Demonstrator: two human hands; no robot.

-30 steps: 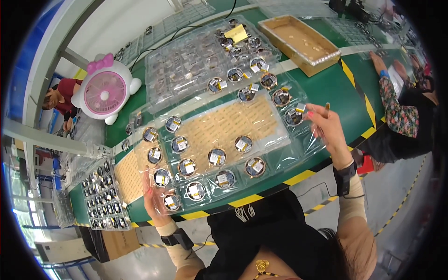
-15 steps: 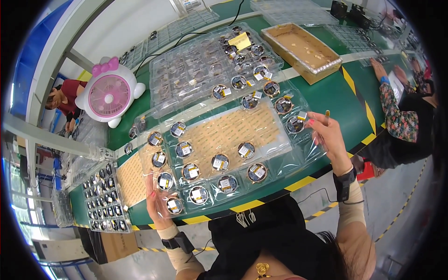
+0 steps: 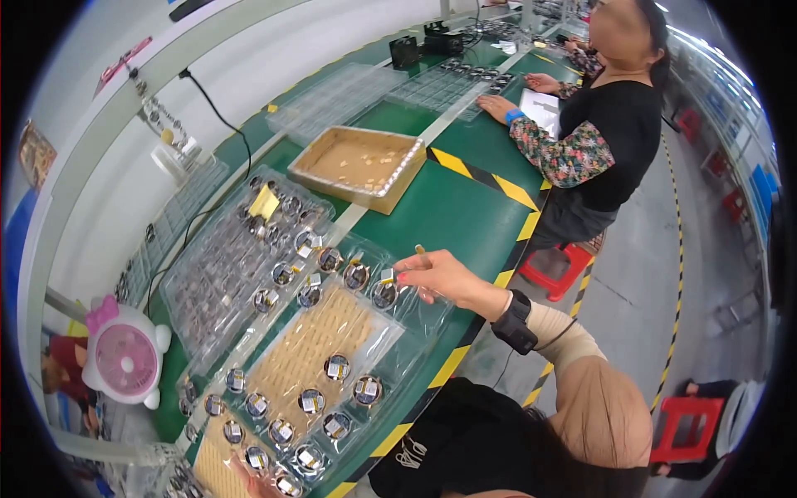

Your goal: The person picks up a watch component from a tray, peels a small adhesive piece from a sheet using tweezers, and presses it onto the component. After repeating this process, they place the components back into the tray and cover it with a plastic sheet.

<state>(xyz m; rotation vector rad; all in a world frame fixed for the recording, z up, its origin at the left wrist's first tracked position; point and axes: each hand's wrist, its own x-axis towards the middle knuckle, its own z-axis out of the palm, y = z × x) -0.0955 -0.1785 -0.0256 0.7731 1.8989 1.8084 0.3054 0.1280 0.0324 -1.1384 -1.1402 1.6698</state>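
A clear plastic tray point(image 3: 408, 342) with shallow compartments spreads across the front of the bench. Round electronic modules point(image 3: 311, 402) with white and yellow labels sit in many of its pockets. Through the plastic shows a tan sheet point(image 3: 286, 357) with rows of small marks. My right hand point(image 3: 440, 280) pinches the tray's far right end, next to one module; a thin brownish-yellow piece sticks up by its fingers. At the lower edge of the picture, my left hand point(image 3: 253, 480) grips the tray's near left end, mostly cut off from view.
Behind lie stacked clear trays point(image 3: 224, 266) of modules with a yellow note point(image 3: 264, 202), and a cardboard box point(image 3: 365, 166) holding small tan bits. A pink-and-white fan point(image 3: 126, 361) stands left. A co-worker point(image 3: 618, 124) works at the right; red stools point(image 3: 558, 270) stand on the floor.
The view has swung to the right, so the tray and bench appear farther left and the co-worker shows more fully. Both my hands stay at the tray's ends.
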